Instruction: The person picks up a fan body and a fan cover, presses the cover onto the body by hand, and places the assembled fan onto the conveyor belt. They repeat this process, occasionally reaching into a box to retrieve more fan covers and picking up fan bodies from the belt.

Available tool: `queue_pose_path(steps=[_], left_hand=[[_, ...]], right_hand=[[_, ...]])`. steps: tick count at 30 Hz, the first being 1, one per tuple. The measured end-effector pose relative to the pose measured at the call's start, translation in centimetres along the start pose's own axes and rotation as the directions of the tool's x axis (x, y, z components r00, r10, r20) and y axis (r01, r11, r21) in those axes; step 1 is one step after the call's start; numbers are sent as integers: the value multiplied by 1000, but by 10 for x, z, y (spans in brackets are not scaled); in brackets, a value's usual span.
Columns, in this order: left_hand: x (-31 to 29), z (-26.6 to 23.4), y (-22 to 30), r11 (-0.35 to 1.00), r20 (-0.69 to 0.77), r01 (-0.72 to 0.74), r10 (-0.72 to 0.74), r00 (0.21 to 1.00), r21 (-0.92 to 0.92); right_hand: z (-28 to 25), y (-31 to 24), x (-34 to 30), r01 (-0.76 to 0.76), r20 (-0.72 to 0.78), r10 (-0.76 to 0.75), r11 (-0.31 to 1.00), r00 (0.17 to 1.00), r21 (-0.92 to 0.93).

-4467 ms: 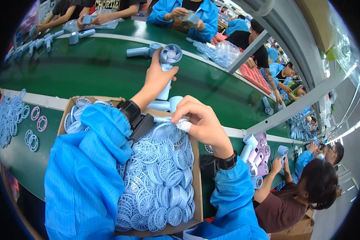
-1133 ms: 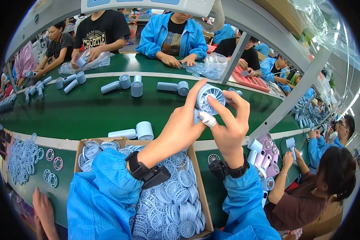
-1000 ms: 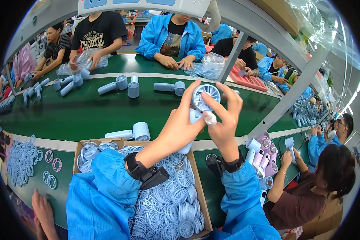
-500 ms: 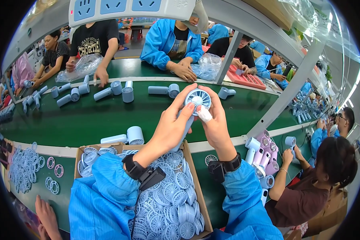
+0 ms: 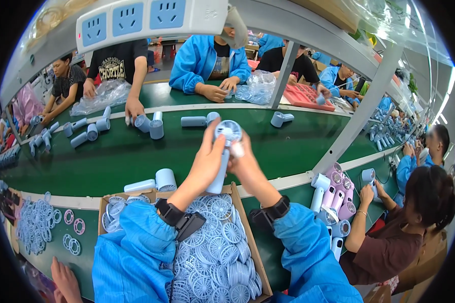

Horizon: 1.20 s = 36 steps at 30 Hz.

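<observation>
Above the box I hold a light blue handheld fan (image 5: 217, 174), its round grille face turned up and its handle slanting down toward me. My left hand (image 5: 201, 160) is closed around its left side, thumb by the rim of the head. On the other side my right hand (image 5: 246, 160), smeared by motion, grips just below the head; its thumb has a white wrap. Under my forearms stands an open cardboard box (image 5: 255, 242) full of pale blue round fan grilles (image 5: 220, 252). Another handheld fan (image 5: 165, 180) lies just beyond the box's far edge.
Several blue fans lie on the green conveyor belt (image 5: 187, 146). Blue rings (image 5: 35, 224) are heaped at left, near another person's hand (image 5: 64, 278). Pink and blue fans (image 5: 337, 194) stand at right by a seated co-worker (image 5: 389, 237). A power strip (image 5: 151, 17) and slanted post (image 5: 359, 106) are overhead.
My hands have moved down and left with the fan, and more of its handle shows. My right hand has slid below the head. Across the belt, a co-worker's hand now touches a fan.
</observation>
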<state>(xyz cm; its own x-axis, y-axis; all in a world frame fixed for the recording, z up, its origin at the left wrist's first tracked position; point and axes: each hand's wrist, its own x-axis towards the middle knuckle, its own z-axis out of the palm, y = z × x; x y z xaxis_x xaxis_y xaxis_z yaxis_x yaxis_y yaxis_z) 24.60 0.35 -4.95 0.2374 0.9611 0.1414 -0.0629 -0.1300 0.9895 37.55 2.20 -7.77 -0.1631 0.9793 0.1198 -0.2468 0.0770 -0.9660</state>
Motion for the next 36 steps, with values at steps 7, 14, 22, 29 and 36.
queue_pose_path(steps=[7, 14, 22, 29, 36], left_hand=[[-1, -8, 19, 710, 70, -31, -25, 997, 703], [-95, 22, 103, 415, -141, -904, 894, 426, -103], [-163, 69, 114, 40, -468, -918, 851, 238, -394], [-153, 71, 124, 341, -158, -742, 845, 511, -577], [-77, 93, 180, 428, 8, -658, 842, 539, -619]], right_hand=[[-27, 27, 25, -246, 238, 199, 951, 951, 185], [-91, 77, 49, -187, -130, 209, 969, 969, 163], [-88, 93, 39, -116, -155, 151, 969, 976, 218], [-93, 98, 38, -134, -95, 160, 962, 982, 236], [-88, 93, 41, -151, -54, 169, 959, 984, 240]])
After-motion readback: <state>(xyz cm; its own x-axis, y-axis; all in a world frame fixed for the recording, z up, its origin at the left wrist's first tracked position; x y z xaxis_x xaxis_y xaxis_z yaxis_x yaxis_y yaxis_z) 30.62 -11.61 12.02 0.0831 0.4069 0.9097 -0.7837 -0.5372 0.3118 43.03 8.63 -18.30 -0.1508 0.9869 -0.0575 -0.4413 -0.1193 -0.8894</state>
